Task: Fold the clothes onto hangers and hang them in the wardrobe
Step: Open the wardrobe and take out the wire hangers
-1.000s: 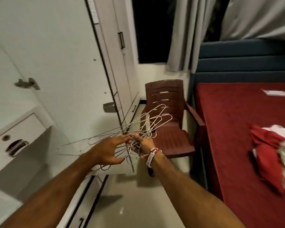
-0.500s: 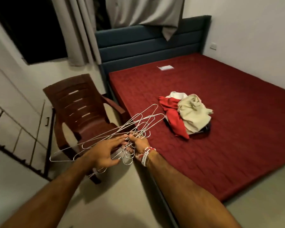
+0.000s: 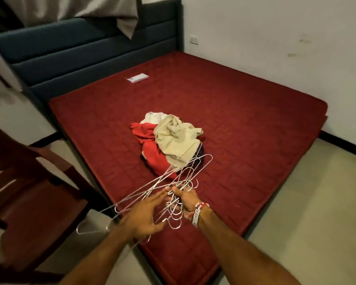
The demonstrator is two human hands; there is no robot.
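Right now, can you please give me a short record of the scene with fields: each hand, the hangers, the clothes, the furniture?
right hand: grips the wire hangers near their hooks
left hand: fingers straight, touching the hangers
clothes pile: red and beige, crumpled on the mattress
chair: dark red, left of the bed
wardrobe: not in view

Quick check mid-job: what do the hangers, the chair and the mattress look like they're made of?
Hangers: thin bare metal wire, silvery and shiny, judging by the bright glints along the bent loops.
Chair: probably moulded plastic, dark reddish-brown with a slight sheen and cut slots; it is blurred, so not certain.
Mattress: red fabric cover, matte, with stitched quilting lines.
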